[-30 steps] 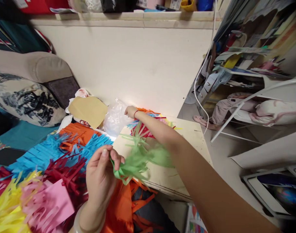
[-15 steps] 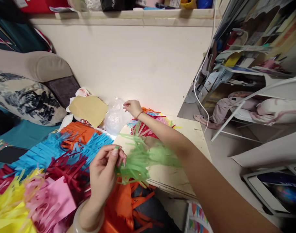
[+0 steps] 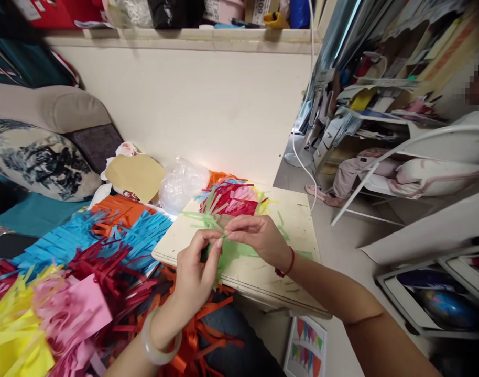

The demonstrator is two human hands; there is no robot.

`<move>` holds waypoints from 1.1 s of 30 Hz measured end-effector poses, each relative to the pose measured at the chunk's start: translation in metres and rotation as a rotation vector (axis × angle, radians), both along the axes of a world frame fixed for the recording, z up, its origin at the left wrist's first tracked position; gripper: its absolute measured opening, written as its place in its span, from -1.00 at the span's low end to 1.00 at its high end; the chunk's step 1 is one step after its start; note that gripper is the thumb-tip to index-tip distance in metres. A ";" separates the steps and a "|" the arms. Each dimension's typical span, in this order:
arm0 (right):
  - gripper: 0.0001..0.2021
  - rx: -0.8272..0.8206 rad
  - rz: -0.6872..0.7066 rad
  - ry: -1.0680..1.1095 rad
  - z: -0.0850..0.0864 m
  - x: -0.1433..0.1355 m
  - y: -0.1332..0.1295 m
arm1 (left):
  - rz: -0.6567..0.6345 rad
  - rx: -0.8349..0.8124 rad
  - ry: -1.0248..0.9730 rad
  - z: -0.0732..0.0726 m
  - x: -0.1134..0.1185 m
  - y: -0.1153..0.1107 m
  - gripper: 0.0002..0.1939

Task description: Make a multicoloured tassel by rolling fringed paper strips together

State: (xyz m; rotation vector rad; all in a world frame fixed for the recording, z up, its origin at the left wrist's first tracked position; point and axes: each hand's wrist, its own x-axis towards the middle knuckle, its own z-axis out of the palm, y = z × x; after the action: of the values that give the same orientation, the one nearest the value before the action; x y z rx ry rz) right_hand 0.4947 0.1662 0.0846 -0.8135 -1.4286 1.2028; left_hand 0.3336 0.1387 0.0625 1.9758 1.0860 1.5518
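Observation:
My left hand [image 3: 198, 264], with a pale bangle on the wrist, pinches the top end of a bunch of green fringed tissue paper, a tassel [image 3: 229, 257]. Thumb and fingers of my right hand [image 3: 259, 236] meet the left fingertips at that same end and are closed on it. The tassel's strips hang down and spread over a cream wooden stool top [image 3: 279, 277]. Just behind the hands lies a pile of red, pink, orange and yellow fringed paper [image 3: 233, 198]. What exactly sits between the fingertips is too small to make out.
Blue [image 3: 62, 235], orange, dark red, pink [image 3: 78, 303] and yellow [image 3: 19, 324] fringed papers lie at the left. A clear plastic bag [image 3: 182, 186] and tan paper [image 3: 135, 175] stand by the wall. Below the stool is a printed tassel picture [image 3: 306, 345]; at right, a white chair [image 3: 384, 183].
My right hand has come back from beside the plastic bag to the tassel's end, at my left fingertips. My left hand has moved right and slightly up with the tassel. The view has shifted right.

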 end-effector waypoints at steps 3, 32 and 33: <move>-0.91 0.135 -0.049 0.001 0.002 0.002 -0.009 | 0.017 0.081 0.096 0.001 0.002 -0.006 -0.92; -0.78 0.061 -0.092 -0.194 -0.007 0.016 0.088 | 0.334 0.487 0.589 -0.004 -0.021 0.059 -0.76; -0.79 0.040 -0.163 -0.183 -0.006 0.020 0.105 | 0.312 0.531 0.613 -0.007 -0.020 0.059 -0.70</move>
State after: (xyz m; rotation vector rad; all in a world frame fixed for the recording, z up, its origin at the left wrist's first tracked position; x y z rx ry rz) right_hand 0.5152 0.2714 0.0786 -1.0131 -1.4969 0.9928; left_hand 0.3139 0.1972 0.0559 2.8896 1.3596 1.5332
